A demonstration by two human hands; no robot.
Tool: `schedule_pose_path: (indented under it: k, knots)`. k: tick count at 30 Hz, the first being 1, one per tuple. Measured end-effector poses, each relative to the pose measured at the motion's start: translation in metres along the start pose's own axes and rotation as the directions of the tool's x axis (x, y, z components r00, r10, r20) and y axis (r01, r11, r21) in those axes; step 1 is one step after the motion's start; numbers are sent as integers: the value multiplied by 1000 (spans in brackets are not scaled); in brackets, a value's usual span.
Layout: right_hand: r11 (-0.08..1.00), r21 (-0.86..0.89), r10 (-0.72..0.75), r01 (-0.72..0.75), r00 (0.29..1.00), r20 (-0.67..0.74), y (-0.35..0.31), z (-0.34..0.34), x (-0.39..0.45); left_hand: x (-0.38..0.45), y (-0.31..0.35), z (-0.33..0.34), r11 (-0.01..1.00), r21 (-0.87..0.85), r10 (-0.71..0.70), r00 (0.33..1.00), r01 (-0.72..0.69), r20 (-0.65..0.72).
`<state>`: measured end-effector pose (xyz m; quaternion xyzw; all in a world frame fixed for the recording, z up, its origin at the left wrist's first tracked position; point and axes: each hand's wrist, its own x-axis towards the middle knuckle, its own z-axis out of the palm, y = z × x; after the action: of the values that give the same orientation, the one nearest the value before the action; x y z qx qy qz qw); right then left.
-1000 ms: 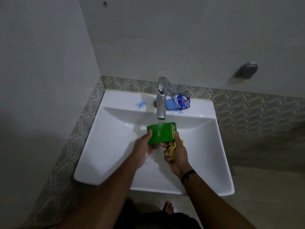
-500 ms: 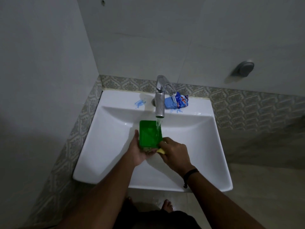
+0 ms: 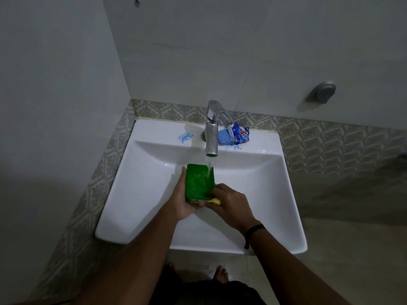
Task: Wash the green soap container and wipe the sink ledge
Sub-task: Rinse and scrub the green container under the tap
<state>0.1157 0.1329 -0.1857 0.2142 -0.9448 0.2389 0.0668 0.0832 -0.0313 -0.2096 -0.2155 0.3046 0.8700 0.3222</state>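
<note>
The green soap container (image 3: 198, 180) is held over the white sink (image 3: 141, 194), its open side facing up. Water runs from the steel tap (image 3: 211, 133) into its far right corner. My left hand (image 3: 184, 200) grips the container along its left side and underneath. My right hand (image 3: 230, 202) is closed on a yellow sponge (image 3: 214, 201), pressed against the container's near right corner. Most of the sponge is hidden under my fingers. The sink ledge (image 3: 262, 142) behind the basin carries blue smears (image 3: 184, 136) left of the tap.
A crumpled blue detergent sachet (image 3: 234, 136) lies on the ledge just right of the tap, with blue smears beside it. Patterned tiles border the sink at the left and back. A round metal wall fitting (image 3: 322, 92) sits at upper right. My bare feet show below the basin.
The container turned from standing on its edge to lying flat with its open side up. My right hand moved onto its near right corner. The water now falls inside it.
</note>
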Motion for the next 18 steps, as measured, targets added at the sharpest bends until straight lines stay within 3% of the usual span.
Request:
schedule_pose_path:
  k: [2,4,6,12,15,18]
  knots:
    - [956,225,188,-186,982,11,-7,-5,4,1,1,-1,1000,16,5,1000,-5,2]
    - [843,423,367,-331,930,-4,-14,-9,14,1,0,-1,1000,4,15,1000,-15,-12]
    - [788,482,442,-383,897,-8,-18,-9,29,1,-1,1,999,-38,29,999,-30,-27]
    - [838,265,471,-477,877,92,-31,-1,63,0,3,0,994,-40,93,991,-98,-100]
    - [902,66,416,-427,900,127,-33,4,76,0,3,-1,993,-35,109,990,-112,-89]
    - [852,179,473,-492,870,141,-32,2,84,-1,3,-1,993,-26,113,989,-116,-99]
